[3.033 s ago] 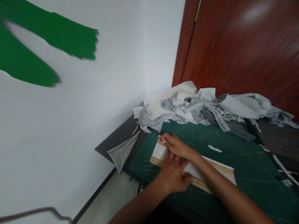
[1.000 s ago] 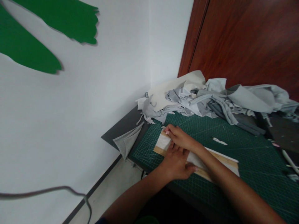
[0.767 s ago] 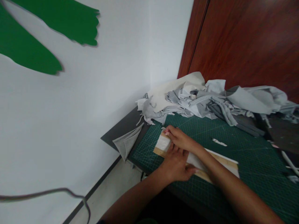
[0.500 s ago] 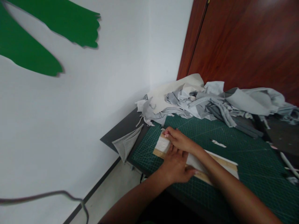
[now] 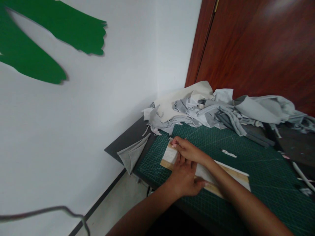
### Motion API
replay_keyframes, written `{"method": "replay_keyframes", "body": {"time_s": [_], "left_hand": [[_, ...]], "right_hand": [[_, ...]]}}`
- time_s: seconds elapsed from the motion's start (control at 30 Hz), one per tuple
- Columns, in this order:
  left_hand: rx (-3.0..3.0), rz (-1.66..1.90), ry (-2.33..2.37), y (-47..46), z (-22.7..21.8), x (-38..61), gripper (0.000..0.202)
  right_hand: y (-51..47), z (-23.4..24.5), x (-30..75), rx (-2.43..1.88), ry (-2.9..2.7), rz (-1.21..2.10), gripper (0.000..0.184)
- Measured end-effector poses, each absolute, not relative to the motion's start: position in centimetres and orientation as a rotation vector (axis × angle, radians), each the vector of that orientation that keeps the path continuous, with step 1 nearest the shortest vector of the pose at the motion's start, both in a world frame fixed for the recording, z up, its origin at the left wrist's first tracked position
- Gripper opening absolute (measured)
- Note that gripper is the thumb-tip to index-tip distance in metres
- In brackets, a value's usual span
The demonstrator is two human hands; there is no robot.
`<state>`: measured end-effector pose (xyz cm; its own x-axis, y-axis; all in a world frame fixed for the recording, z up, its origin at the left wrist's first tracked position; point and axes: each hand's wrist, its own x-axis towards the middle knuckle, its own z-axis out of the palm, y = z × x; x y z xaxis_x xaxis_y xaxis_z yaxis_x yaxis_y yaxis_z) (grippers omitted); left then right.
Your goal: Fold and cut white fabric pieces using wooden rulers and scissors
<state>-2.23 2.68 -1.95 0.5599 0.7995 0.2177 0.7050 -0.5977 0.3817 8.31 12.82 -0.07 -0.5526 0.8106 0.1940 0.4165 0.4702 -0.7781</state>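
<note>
A long wooden ruler [image 5: 232,171] lies on a green cutting mat [image 5: 248,154], with a strip of white fabric [image 5: 169,155] along it. My left hand [image 5: 183,179] lies flat on the strip and ruler, fingers stretched out, pressing down. My right hand [image 5: 189,150] crosses above it at the far left end of the strip. Its fingers are drawn together at the strip's upper edge. Whatever they pinch is hidden.
A heap of grey and cream cloth [image 5: 211,108] fills the back of the table against a brown door [image 5: 258,49]. A folded grey triangle of cloth [image 5: 130,154] hangs over the table's left edge. A small white scrap [image 5: 228,153] lies on the mat. A cable [image 5: 49,211] hangs at lower left.
Both hands stay in the same place on the strip and ruler. Only the view shifts slightly.
</note>
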Motion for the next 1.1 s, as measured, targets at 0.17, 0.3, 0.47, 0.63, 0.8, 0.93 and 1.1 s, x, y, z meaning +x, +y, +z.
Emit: {"method": "replay_keyframes", "body": {"time_s": [0.17,0.3,0.47,0.63,0.8,0.93,1.1], "left_hand": [[2.544,0.553,1.252,2.7,-1.9,-2.2,0.086],[2.561,0.58,1.201,2.6,-1.7,-2.4,0.075],[2.565,0.609,1.197,2.7,-1.9,-2.5,0.073],[2.574,0.604,1.209,2.7,-2.0,-2.4,0.079],[2.591,0.564,1.221,2.6,-1.7,-2.4,0.075],[2.58,0.567,1.214,2.6,-1.8,-2.4,0.072],[2.556,0.586,1.188,2.8,-2.1,-2.4,0.07]], "right_hand": [[12.8,-0.2,8.1,-1.009,-2.145,0.884,0.013],[12.8,-0.1,8.1,-0.995,-2.154,0.867,0.014],[12.9,-0.5,8.4,-1.01,-2.142,0.885,0.012],[13.3,-1.2,8.3,-1.027,-2.112,0.847,0.01],[13.5,-1.4,7.8,-1.079,-2.09,0.753,0.012],[13.5,-1.5,7.6,-1.177,-2.071,0.691,0.014],[13.1,-1.5,7.3,-1.269,-2.045,0.605,0.022]]}}
